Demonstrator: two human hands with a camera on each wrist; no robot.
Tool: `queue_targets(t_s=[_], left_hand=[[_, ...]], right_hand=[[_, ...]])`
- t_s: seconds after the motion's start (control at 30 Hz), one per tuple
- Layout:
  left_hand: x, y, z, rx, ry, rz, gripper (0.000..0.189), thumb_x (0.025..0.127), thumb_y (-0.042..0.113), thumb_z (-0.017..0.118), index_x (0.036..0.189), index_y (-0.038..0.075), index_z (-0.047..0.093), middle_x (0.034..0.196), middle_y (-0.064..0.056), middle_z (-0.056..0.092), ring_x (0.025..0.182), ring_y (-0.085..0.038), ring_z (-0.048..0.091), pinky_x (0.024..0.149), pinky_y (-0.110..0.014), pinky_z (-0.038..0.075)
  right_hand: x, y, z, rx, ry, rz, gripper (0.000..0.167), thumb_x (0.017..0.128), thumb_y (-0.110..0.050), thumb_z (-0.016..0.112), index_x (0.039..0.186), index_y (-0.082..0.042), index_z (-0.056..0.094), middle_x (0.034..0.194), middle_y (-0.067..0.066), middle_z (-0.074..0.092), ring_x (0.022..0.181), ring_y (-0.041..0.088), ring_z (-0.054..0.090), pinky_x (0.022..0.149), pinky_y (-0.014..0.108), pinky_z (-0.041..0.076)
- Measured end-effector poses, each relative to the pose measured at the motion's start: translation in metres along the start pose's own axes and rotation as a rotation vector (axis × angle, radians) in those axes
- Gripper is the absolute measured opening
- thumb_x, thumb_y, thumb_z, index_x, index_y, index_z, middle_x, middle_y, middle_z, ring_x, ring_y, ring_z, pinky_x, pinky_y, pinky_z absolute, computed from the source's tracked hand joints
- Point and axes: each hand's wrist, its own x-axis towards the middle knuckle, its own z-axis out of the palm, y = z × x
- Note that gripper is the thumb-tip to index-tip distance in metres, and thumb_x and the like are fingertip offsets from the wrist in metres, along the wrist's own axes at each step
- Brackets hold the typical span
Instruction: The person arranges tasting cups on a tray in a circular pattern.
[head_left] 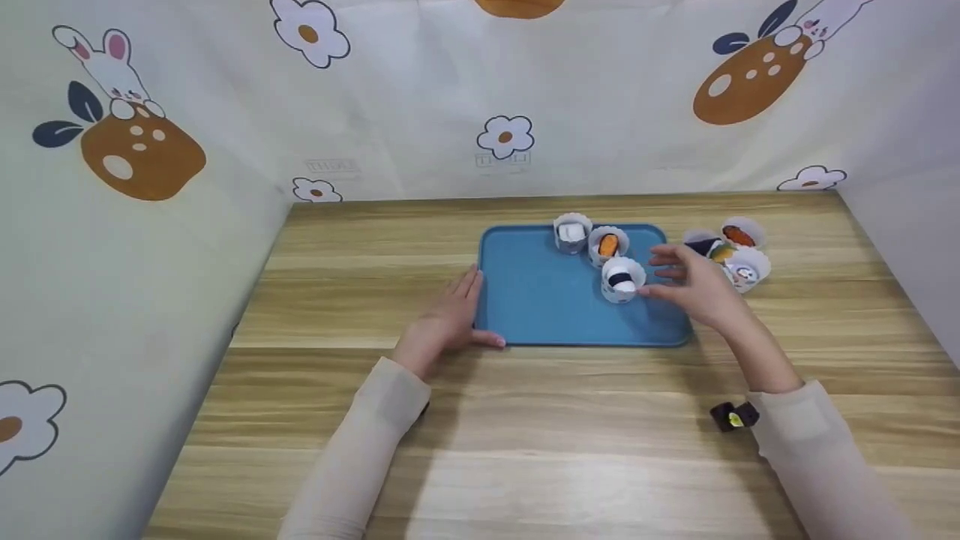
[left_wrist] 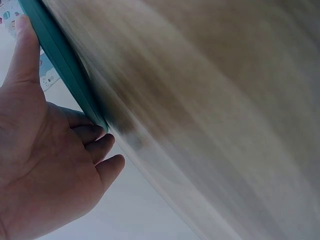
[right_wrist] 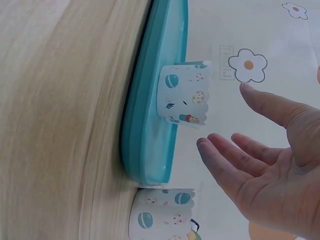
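Note:
A blue tray [head_left: 540, 300] lies on the wooden table. My left hand [head_left: 450, 311] rests against its left side, fingers along the edge and thumb at the front corner. Three paper cups stand on the tray: one with a white piece [head_left: 571, 233], one with an orange-topped piece [head_left: 607, 246], and one with a white piece with a dark band [head_left: 622, 280]. My right hand [head_left: 694, 285] hovers over the tray's right side, fingers spread and nothing in its grasp. Its thumb is right by the dark-banded piece's cup, though in the right wrist view a gap shows between fingers and cup [right_wrist: 183, 94].
Right of the tray, several more paper cups [head_left: 752, 268] sit clustered, one holding a red-orange piece [head_left: 739, 235]. The right hand partly covers this group. A patterned cloth [head_left: 420, 97] hangs behind the table and along both sides.

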Motion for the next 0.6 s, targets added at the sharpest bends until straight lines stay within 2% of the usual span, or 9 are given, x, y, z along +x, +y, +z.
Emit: queue_targets(t_s=[0.27, 0.37, 0.5, 0.6], left_hand=[[0.002, 0.0, 0.0, 0.04, -0.024, -0.006, 0.122, 0.081, 0.066, 0.069, 0.16, 0.002, 0.001, 0.169, -0.014, -0.004, 0.158, -0.029, 0.001, 0.129, -0.042, 0.009], [0.002, 0.0, 0.0, 0.038, -0.024, -0.007, 0.122, 0.081, 0.066, 0.069, 0.16, 0.003, 0.001, 0.169, -0.013, -0.004, 0.158, -0.029, 0.001, 0.129, -0.043, 0.009], [0.001, 0.001, 0.0, 0.023, -0.017, -0.005, 0.122, 0.08, 0.065, 0.07, 0.16, 0.003, 0.001, 0.169, -0.013, -0.004, 0.157, -0.03, 0.001, 0.129, -0.043, 0.009], [0.001, 0.001, 0.0, 0.013, -0.013, -0.005, 0.123, 0.08, 0.065, 0.07, 0.16, 0.003, 0.001, 0.169, -0.013, -0.004, 0.157, -0.03, 0.002, 0.129, -0.043, 0.009]], right_hand=[[-0.006, 0.001, -0.011, -0.019, 0.031, -0.021, 0.066, 0.092, -0.023, 0.072, 0.145, 0.005, 0.042, 0.144, 0.027, 0.052, 0.131, 0.044, 0.054, 0.102, 0.055, 0.049], [-0.009, 0.002, -0.016, -0.005, 0.048, -0.014, 0.065, 0.093, -0.023, 0.071, 0.145, 0.004, 0.043, 0.144, 0.026, 0.052, 0.132, 0.043, 0.053, 0.103, 0.051, 0.048], [-0.012, 0.005, -0.024, 0.002, 0.08, -0.018, 0.064, 0.093, -0.024, 0.071, 0.144, 0.003, 0.043, 0.143, 0.026, 0.053, 0.131, 0.043, 0.055, 0.095, 0.024, 0.054], [-0.014, 0.008, -0.028, 0.018, 0.094, -0.036, 0.065, 0.093, -0.023, 0.071, 0.145, 0.004, 0.043, 0.141, 0.029, 0.053, 0.129, 0.045, 0.054, 0.083, 0.004, 0.049]])
